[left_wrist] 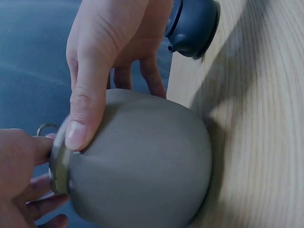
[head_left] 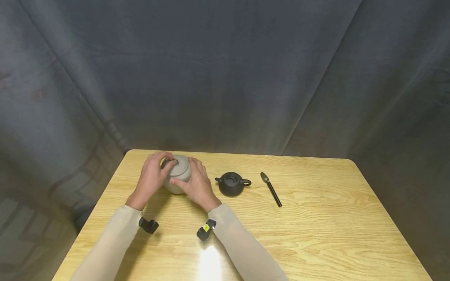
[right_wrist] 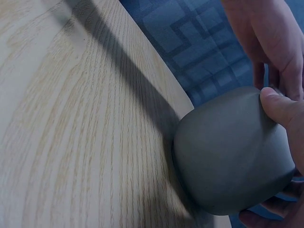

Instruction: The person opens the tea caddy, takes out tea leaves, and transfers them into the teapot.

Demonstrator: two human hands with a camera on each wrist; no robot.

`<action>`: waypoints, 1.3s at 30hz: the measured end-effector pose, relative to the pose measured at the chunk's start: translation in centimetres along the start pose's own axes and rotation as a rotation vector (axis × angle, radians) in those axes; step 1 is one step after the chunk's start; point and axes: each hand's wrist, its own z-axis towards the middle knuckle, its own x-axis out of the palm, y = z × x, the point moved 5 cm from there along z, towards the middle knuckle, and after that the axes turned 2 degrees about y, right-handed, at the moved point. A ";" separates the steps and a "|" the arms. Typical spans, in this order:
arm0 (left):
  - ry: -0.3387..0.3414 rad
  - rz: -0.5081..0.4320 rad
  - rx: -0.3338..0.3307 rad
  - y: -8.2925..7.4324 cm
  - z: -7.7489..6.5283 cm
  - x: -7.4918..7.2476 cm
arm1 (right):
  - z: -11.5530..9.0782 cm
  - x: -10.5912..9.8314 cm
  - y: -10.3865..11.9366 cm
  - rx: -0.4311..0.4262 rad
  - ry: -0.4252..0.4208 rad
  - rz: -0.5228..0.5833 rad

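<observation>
A grey rounded jar stands upright on the table at the left. On its mouth sits a grey lid with a small ring handle. My left hand pinches this ring between thumb and fingertips. My right hand grips the jar's body from the right, thumb across the near side and fingers round the far side. In the left wrist view the lid's edge shows at the jar's mouth; whether it is lifted at all I cannot tell.
Right of the jar stands a small dark teapot, its handle pointing right. Further right lies a spoon with a black handle. The wooden table ends at a dark curtain behind.
</observation>
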 end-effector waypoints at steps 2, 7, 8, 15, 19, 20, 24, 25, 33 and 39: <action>0.001 -0.012 -0.012 0.2 0.0 0.2 | -0.1 0.1 0.1 -0.004 0.001 -0.001; -0.001 -0.042 -0.024 0.7 0.0 0.3 | 0.0 0.2 0.2 -0.024 -0.010 -0.009; -0.001 -0.048 -0.022 0.8 0.0 0.3 | 0.0 0.2 0.2 -0.026 -0.012 -0.012; -0.003 -0.075 -0.008 1.2 -0.1 0.4 | 0.1 0.1 0.2 -0.034 -0.019 -0.013; 0.036 -0.096 -0.025 1.5 -0.2 0.5 | 0.1 0.2 0.1 -0.031 -0.017 -0.010; 0.057 -0.106 -0.036 1.6 -0.3 0.5 | 0.1 0.2 0.1 -0.028 -0.016 -0.010; 0.144 -0.139 -0.085 2.2 -0.6 0.5 | 0.0 0.2 0.1 -0.020 -0.014 -0.001; 0.160 -0.146 -0.092 2.4 -0.7 0.5 | 0.0 0.2 0.1 -0.018 -0.014 0.001; 0.160 -0.219 -0.103 3.3 -1.1 1.0 | 0.1 0.2 0.0 -0.010 -0.022 -0.006; 0.140 -0.240 -0.099 3.7 -1.3 1.3 | 0.0 0.3 0.0 -0.002 -0.017 0.004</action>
